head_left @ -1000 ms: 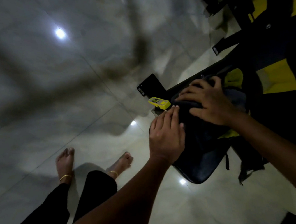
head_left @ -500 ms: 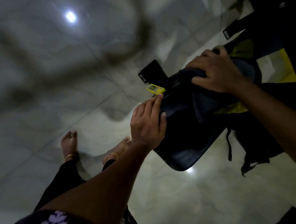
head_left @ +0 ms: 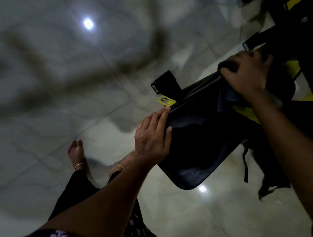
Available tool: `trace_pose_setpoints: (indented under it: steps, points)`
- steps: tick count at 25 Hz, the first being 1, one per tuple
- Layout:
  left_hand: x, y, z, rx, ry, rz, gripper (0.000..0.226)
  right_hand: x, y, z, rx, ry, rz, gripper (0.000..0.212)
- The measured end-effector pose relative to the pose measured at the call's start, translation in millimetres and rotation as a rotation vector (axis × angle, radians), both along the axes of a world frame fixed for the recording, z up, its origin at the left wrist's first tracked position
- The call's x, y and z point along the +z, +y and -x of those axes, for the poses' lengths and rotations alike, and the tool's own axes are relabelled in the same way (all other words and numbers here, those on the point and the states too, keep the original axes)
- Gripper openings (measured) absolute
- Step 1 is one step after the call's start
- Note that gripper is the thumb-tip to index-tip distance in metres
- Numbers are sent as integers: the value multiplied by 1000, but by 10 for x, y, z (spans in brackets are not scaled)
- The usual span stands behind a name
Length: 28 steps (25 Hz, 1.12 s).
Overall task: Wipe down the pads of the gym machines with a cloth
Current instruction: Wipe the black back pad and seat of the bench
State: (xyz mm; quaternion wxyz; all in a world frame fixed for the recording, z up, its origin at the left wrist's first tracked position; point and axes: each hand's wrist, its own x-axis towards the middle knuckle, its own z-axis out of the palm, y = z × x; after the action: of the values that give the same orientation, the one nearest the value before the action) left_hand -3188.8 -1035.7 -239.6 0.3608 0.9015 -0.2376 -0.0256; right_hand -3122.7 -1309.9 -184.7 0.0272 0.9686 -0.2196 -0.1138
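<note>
A black padded seat [head_left: 197, 151] of a black and yellow gym machine slants across the right of the view. A dark cloth [head_left: 229, 99] lies over its far end. My right hand [head_left: 247, 74] presses on the cloth near the top of the pad, fingers curled over the cloth's bunched edge. My left hand [head_left: 152, 137] holds the pad's near left edge, fingers up along the side and thumb on the pad's surface.
A small yellow tag [head_left: 166, 100] sticks out at the pad's left edge, beside a black frame foot [head_left: 165, 81]. Glossy pale floor tiles [head_left: 54, 105] reflect ceiling lights. My bare feet [head_left: 76, 152] stand left of the pad. Straps [head_left: 245, 165] hang under the machine.
My right hand has slid with the cloth up the pad, away from me. My left hand has shifted from the pad's top to its left edge. The view has tilted.
</note>
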Motion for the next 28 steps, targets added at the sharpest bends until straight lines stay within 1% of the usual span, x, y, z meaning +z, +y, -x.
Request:
trace_pose_setpoints:
  steps: [2,3,4,6,7,9,12,15,17,19,21,23,24,26,28]
  points:
    - [-2,0,-3,-3,2,-3,46,-88,186,209,59,-112,34,47]
    - [-2,2,2,-5,5,-8,46,-100,259,324,36,-168,57,47]
    - [-6,3,3,-8,11,-7,46,-112,301,409,-32,-197,78,51]
    - [-23,8,10,-21,40,2,45,-133,381,500,-231,-185,133,61]
    - [-22,15,18,-29,56,-1,45,-150,442,516,-312,-174,153,62]
    - [-10,13,11,-29,86,-21,45,-171,615,545,-390,-186,169,60]
    - [63,-2,-22,-39,144,-44,47,-193,1015,704,-395,-248,178,52]
    - [152,6,-37,-83,208,-70,48,-211,1472,928,-374,-239,214,46]
    - [221,34,-109,-172,276,-140,46,-233,1760,1067,-347,-266,224,45]
    - [289,88,-223,-322,364,-230,49,-234,2045,1240,-326,-271,224,46]
    - [426,164,-373,-452,474,-291,53,-160,2332,1397,-328,-242,153,47]
    - [606,280,-497,-559,530,-355,51,21,2526,1475,-358,-209,-17,49]
    - [732,357,-527,-616,515,-408,48,143,2558,1483,-401,-190,-126,47]
    - [990,507,-554,-677,482,-475,45,354,2528,1433,-554,-155,-344,36]
    - [1298,676,-599,-703,437,-502,43,642,2523,1357,-672,-255,-483,29]
